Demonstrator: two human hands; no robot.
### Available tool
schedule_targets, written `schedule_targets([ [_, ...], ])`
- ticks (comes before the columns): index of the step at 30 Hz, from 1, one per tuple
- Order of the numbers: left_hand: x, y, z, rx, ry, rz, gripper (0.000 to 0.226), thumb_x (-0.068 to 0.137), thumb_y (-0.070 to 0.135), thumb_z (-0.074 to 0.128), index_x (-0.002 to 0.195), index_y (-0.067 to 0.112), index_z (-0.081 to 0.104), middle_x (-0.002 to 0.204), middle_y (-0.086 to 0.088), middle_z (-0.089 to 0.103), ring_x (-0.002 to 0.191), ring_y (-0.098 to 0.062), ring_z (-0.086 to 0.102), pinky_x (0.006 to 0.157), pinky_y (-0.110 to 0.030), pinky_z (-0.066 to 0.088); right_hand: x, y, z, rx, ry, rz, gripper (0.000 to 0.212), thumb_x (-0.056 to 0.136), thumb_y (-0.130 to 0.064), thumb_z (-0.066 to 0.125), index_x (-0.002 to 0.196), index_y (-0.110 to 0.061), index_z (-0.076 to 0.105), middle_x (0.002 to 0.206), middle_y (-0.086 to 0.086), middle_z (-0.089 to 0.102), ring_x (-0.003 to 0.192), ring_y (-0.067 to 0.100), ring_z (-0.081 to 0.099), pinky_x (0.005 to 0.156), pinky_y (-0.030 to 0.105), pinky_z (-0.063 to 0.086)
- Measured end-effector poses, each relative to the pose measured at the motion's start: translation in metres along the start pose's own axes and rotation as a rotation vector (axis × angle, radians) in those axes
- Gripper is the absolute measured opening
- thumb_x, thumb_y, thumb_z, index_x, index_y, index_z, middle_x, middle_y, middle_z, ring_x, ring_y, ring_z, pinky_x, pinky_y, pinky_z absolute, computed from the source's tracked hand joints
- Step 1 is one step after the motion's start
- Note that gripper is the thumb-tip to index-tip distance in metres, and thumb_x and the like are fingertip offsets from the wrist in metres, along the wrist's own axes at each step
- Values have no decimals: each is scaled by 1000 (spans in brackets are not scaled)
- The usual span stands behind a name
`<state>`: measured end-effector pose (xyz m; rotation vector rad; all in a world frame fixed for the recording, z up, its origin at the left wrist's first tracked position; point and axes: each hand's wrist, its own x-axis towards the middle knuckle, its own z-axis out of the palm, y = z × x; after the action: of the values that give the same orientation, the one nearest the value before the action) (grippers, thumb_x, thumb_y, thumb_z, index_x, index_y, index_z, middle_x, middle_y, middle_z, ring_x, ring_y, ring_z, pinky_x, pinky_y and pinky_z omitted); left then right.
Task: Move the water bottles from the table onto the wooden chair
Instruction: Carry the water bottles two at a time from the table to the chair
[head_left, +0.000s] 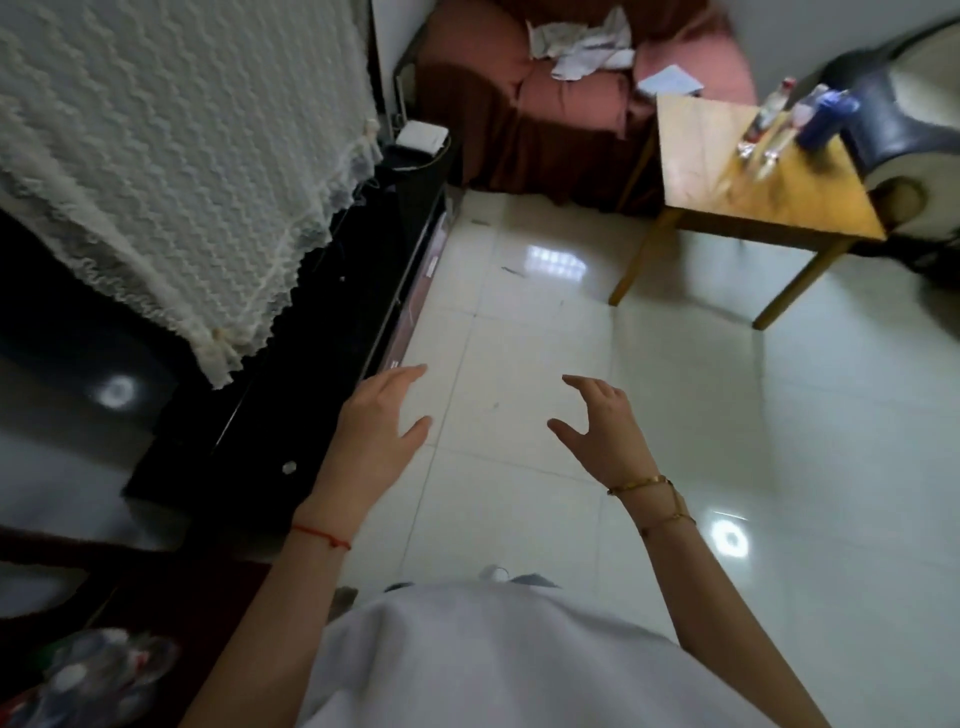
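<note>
The person stands on the glossy white tiled floor (675, 415) with both arms stretched forward and nothing in either hand. The left hand (382, 415), a red thread at its wrist, has its fingers spread loosely and the thumb out; the right hand (602, 421), with thin gold bangles at the wrist, is curled into a wide claw, fingers apart. Both hover over bare tiles.

Well ahead and to the right stands the small yellow wooden table (727, 171), and on its far right corner is a blurred cluster of water bottles (795, 124): clear plastic ones, one with a red cap, beside a dark blue one. At the lower left edge, on a dark reddish wooden seat that I take for the chair (197, 613), lies a heap of clear bottles (98, 670), so part of the job looks done.

I judge this to be the empty-handed walk to the table for another load. Next she must close the gap, reach to the far corner, and grip the bottles around their bodies without toppling the crowded neighbours.
</note>
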<state>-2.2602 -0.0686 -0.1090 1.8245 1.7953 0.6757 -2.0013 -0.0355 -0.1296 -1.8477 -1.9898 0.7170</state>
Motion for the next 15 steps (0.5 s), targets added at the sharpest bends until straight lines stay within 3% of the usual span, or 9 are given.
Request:
schedule_targets([
  [10, 107, 75, 71, 62, -170, 193, 55, 86, 19, 65, 138, 19, 45, 138, -1, 50, 129, -17, 42, 111, -28, 31, 31, 95, -61, 45, 132, 221, 56, 84, -23, 67, 134, -12, 45, 135, 8, 51, 128, 28, 38, 106, 33, 32],
  [15, 180, 108, 108, 74, -239, 273, 54, 85, 18, 66, 137, 17, 47, 137, -2, 51, 127, -20, 44, 110, -40, 36, 70, 135, -83, 51, 176, 301, 57, 84, -24, 67, 135, -12, 45, 135, 7, 50, 128, 27, 38, 107, 32, 31],
])
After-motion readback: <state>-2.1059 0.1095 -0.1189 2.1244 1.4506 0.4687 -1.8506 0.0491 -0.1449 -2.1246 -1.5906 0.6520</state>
